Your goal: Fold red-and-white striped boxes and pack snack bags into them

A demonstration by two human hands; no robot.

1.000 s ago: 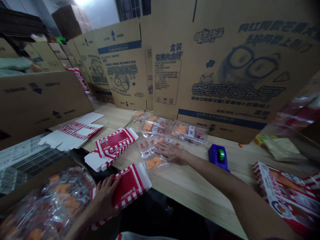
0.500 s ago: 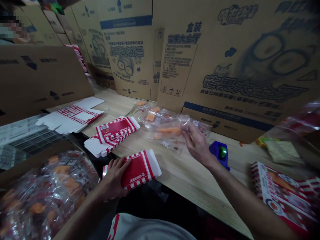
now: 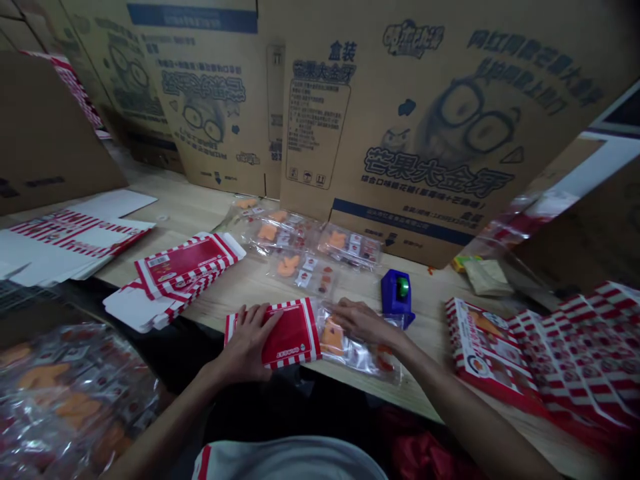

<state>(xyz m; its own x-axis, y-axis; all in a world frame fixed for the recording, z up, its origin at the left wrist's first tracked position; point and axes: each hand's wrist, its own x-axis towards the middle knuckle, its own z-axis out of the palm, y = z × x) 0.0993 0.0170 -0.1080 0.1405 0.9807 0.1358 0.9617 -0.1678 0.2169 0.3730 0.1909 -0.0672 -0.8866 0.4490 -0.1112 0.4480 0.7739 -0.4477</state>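
My left hand grips a red and white striped carton that lies at the near edge of the wooden table. My right hand presses down on a clear plastic packet of orange sweets, whose left end sits at the carton's open right end. More such packets lie further back on the table. A blue tape dispenser stands just behind my right hand.
Flat striped cartons are piled at the left, with more flat sheets beyond. Filled striped boxes lie in a row at the right. Large printed cardboard boxes wall the table's back. A bin of packets sits at lower left.
My right hand lifted a packet from the pile and brought it down to the carton's open end. My left hand slid the carton rightwards along the table edge.
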